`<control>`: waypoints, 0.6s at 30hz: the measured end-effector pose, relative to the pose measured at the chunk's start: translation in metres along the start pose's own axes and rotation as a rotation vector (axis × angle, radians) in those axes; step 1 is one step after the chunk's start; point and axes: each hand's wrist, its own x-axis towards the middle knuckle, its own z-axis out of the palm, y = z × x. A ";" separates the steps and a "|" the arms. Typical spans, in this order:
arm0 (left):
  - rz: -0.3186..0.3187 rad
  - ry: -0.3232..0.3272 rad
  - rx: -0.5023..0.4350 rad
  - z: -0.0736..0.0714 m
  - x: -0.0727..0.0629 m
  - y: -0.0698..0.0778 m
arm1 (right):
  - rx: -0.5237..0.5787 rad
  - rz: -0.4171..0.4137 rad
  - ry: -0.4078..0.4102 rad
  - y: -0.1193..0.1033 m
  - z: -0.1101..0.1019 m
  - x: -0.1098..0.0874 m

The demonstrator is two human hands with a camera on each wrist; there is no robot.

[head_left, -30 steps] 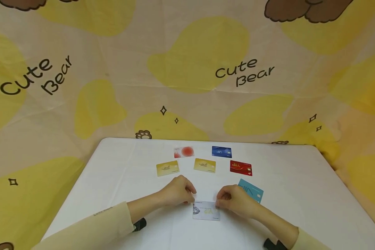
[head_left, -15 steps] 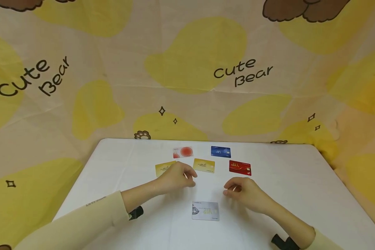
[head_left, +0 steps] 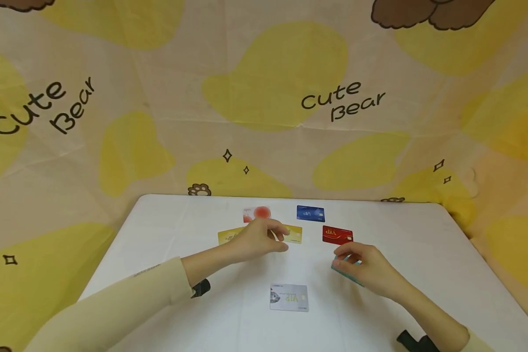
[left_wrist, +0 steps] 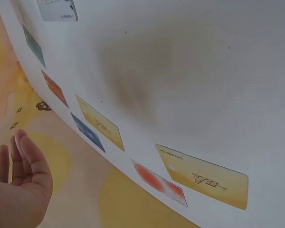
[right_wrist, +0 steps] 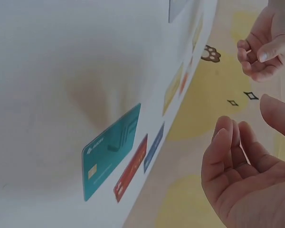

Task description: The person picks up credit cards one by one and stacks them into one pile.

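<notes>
My left hand [head_left: 259,239] hovers over the yellow cards, fingers loosely bent and nothing in them. It covers parts of the left yellow card [head_left: 229,235] and the right yellow card [head_left: 295,234]. Over a teal VIP card [right_wrist: 111,152], my right hand [head_left: 371,269] hangs with relaxed fingers; in the right wrist view its palm shows bare. From the head, most of that teal card is hidden under the right hand. A silver VIP card [head_left: 289,297] lies flat on the table, nearer to me than both hands.
Farther back on the white table [head_left: 176,220] lie a red VIP card [head_left: 337,234], a blue VIP card [head_left: 310,213] and a white card with a red circle [head_left: 256,213]. Behind the table's far edge hangs a patterned yellow cloth [head_left: 264,98].
Both hands have left the silver card's edges, and it stays in place. The left hand moved forward over the yellow cards; the right hand moved right and forward over the teal card.
</notes>
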 end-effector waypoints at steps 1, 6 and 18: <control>0.002 -0.005 -0.003 0.001 0.002 0.000 | 0.001 0.010 0.005 0.001 -0.001 -0.001; 0.038 -0.028 -0.025 0.009 0.014 0.000 | -0.034 0.042 0.035 0.010 -0.007 -0.005; 0.067 -0.072 -0.007 0.034 0.036 0.002 | -0.083 0.105 0.090 0.036 -0.022 -0.014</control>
